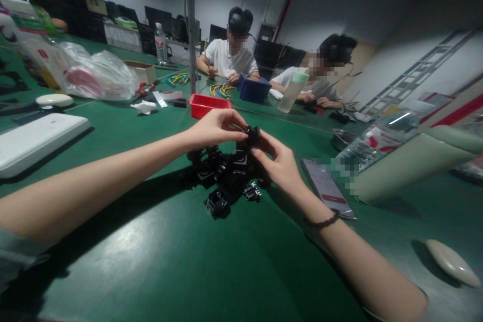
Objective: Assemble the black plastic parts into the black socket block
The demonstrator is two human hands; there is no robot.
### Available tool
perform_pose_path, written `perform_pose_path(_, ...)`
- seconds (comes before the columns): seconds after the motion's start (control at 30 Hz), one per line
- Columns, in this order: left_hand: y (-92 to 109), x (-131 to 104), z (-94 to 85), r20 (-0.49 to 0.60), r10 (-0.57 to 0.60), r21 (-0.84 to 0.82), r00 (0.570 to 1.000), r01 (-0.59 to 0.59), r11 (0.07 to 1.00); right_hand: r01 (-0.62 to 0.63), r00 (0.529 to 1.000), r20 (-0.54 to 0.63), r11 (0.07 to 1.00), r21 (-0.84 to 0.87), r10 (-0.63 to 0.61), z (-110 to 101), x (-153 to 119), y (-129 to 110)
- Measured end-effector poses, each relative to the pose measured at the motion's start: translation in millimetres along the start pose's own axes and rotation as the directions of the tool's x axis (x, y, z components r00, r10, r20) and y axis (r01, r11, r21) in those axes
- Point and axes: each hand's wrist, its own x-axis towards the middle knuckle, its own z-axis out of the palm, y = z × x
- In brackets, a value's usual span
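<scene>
Both hands meet over a heap of black parts on the green table. My left hand pinches a small black part from the left, thumb and fingers closed on it. My right hand holds the same part from the right, its fingers partly hidden behind it. Beneath the hands the heap spreads out, with one black piece at its near edge and a small piece with metallic glints at its right. The fine shape of the held part is too dark to tell.
Behind my hands is a red tray. A phone, a green case and a bottle stand or lie right. A white box and plastic bag are left. Two people work across the table.
</scene>
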Motion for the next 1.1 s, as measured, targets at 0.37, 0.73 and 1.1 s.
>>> perform_pose_path(0.37,2,-2,-2.3,0.053,-0.044,0.002,0.998,0.044,0.999,-0.045,0.999,-0.014,0.993,0.113,0.047,3,-3,-4)
perform_pose_path(0.73,1,-7,-2.8,0.107,-0.093,0.079,0.99,0.085,0.993,-0.096,0.995,-0.024,0.986,0.132,0.1,7,-4,2)
perform_pose_path(1.1,6,-7,-0.5,0.098,-0.1,0.094,0.99,0.09,0.991,-0.075,0.995,-0.056,0.979,0.192,0.087,10,-2,2)
